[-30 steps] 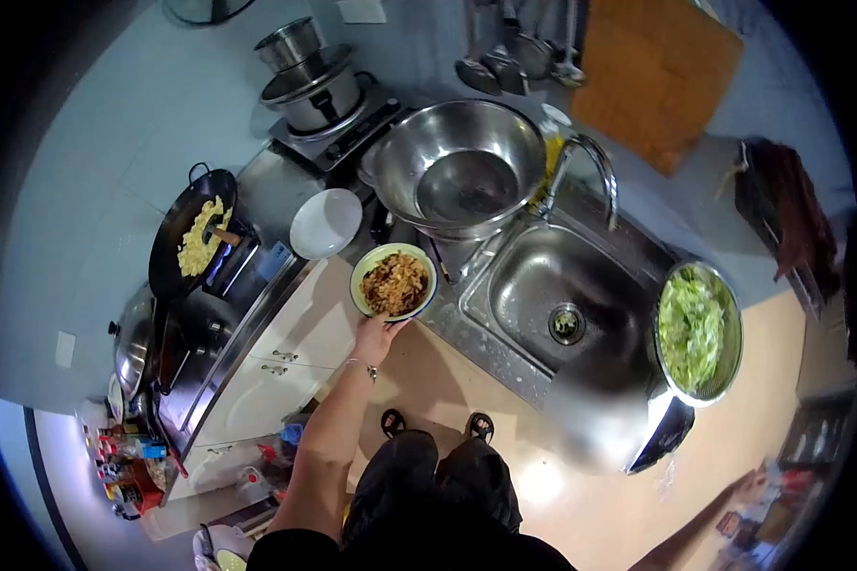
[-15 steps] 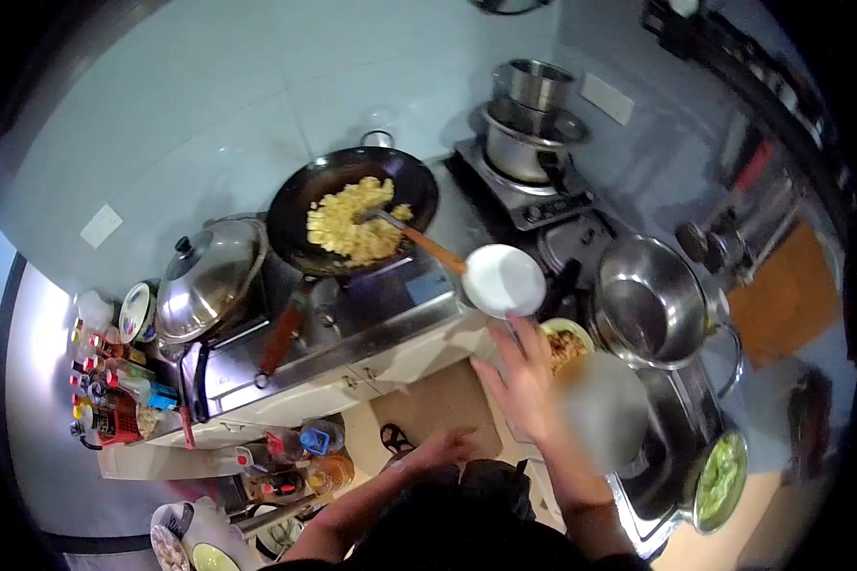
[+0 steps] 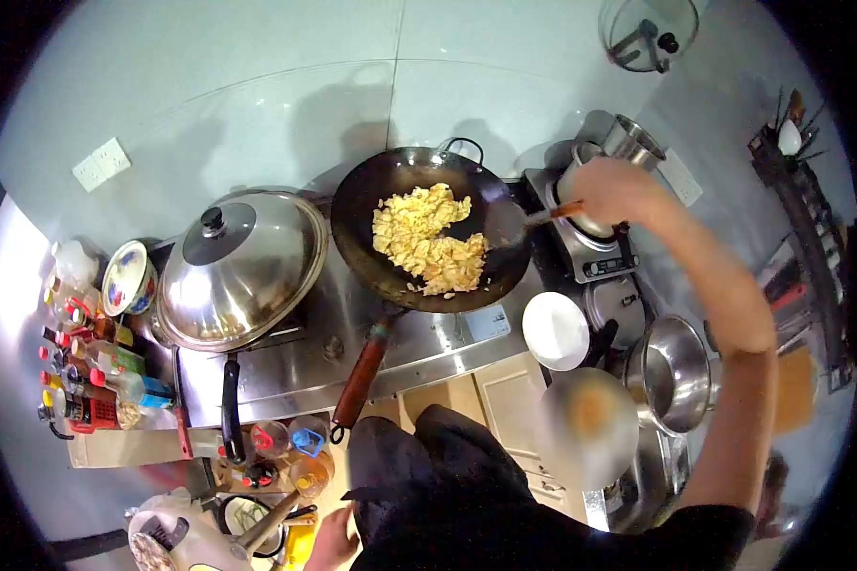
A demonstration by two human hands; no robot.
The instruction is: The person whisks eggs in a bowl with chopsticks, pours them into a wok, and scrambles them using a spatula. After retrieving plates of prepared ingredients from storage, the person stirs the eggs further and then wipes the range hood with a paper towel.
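Note:
My right hand (image 3: 619,190) is closed around the handle of a spatula (image 3: 546,215). The spatula's metal blade rests inside the right rim of a black wok (image 3: 362,252), beside chopped scrambled egg (image 3: 427,238). The egg lies in a loose, curved heap with a dark gap on its right. The wok's wooden handle (image 3: 362,381) points down toward me. My left hand (image 3: 331,542) hangs low beside my leg, away from the stove; its fingers do not show clearly enough to read.
Left of the wok sits a domed lid (image 3: 257,285) on a second pan. A white bowl (image 3: 555,331) stands to the right, near a steel basin (image 3: 671,376). Bottles (image 3: 129,362) crowd the left end. An induction cooker (image 3: 595,262) with pots stands at the back right.
My right hand has gone from beside the white bowl up to the spatula and gripped it. The spatula has shifted to the wok's right side. My left hand has dropped lower. The view has shifted.

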